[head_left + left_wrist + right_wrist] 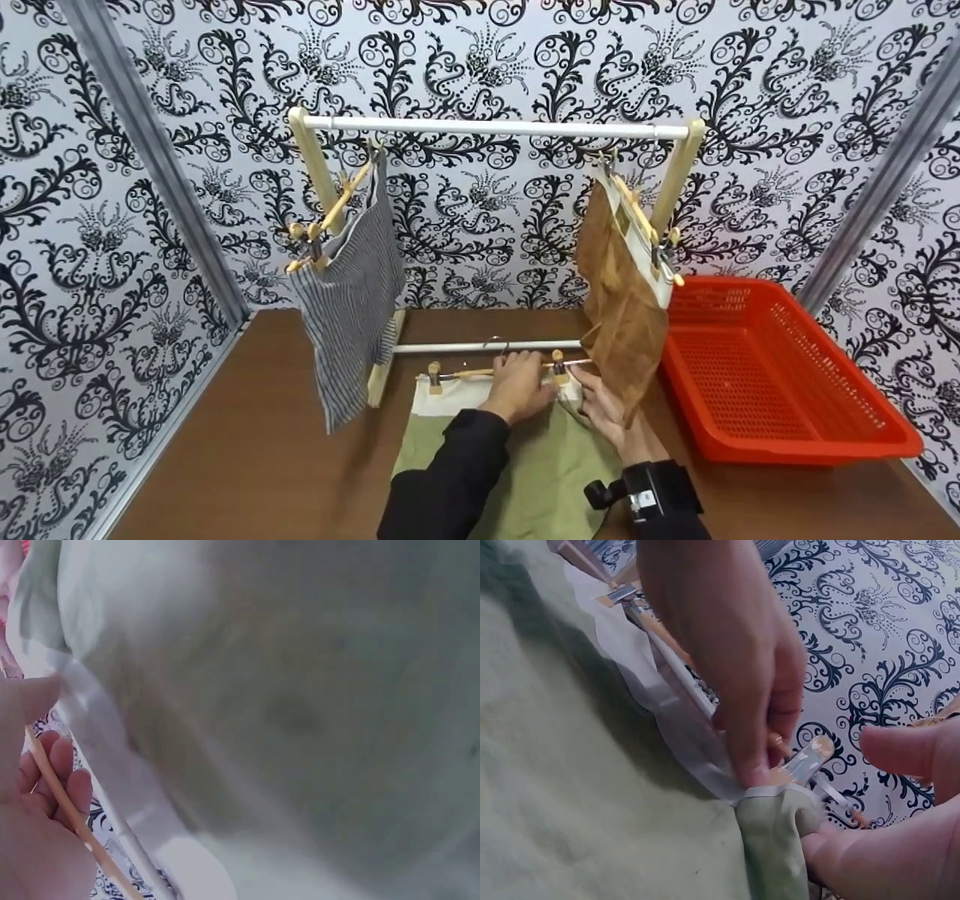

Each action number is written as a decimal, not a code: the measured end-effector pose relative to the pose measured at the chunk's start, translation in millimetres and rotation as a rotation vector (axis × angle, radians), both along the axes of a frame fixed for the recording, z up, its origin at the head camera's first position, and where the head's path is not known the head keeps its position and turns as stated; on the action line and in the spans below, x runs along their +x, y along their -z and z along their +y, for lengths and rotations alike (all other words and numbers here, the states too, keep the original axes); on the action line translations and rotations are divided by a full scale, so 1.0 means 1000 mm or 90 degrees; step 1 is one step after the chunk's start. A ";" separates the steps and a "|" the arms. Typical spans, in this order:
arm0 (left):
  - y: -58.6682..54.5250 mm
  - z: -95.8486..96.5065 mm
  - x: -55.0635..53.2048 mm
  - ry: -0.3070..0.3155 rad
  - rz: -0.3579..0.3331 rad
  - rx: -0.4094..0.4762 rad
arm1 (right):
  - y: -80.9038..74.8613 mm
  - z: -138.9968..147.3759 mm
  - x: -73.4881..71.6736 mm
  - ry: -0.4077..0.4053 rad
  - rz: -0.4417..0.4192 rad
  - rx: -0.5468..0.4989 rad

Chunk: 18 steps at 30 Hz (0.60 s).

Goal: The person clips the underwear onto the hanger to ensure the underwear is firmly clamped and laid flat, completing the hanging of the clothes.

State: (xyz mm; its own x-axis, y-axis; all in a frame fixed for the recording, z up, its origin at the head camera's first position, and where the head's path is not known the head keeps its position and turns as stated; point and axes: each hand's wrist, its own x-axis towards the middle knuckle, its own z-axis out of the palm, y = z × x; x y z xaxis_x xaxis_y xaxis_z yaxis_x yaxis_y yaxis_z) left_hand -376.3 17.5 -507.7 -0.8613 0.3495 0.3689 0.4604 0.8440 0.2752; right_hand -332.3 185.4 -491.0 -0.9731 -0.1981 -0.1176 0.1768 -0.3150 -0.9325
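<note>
A green garment (555,465) with a white waistband lies at the front of the tabletop. Along its waistband runs a wooden clip hanger (472,372), its left clip (434,379) on the white band. My left hand (517,386) grips the hanger bar beside the right clip (810,759); in the left wrist view the bar (75,814) crosses inside the curled fingers. My right hand (606,405) is at the garment's right top corner. There, one digit touches the folded cloth (776,832) while another stretches out apart from it.
Behind stands a rack with a white top rail (487,127). Striped cloth (349,300) hangs on its left, a brown garment (622,300) on its right, close over my right hand. A red plastic basket (750,360) sits at the right. Patterned walls (480,75) enclose the table.
</note>
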 end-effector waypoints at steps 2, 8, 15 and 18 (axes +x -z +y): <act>-0.004 -0.001 0.000 0.011 -0.002 0.016 | 0.000 0.000 -0.001 0.020 0.018 -0.024; -0.012 -0.004 0.000 0.063 0.013 0.074 | 0.006 0.005 -0.009 -0.038 -0.027 -0.166; -0.014 -0.009 0.004 0.085 -0.009 0.097 | 0.014 0.007 -0.014 -0.019 -0.054 -0.216; -0.013 -0.008 0.005 0.087 -0.016 0.103 | 0.016 0.004 -0.014 0.012 -0.044 -0.216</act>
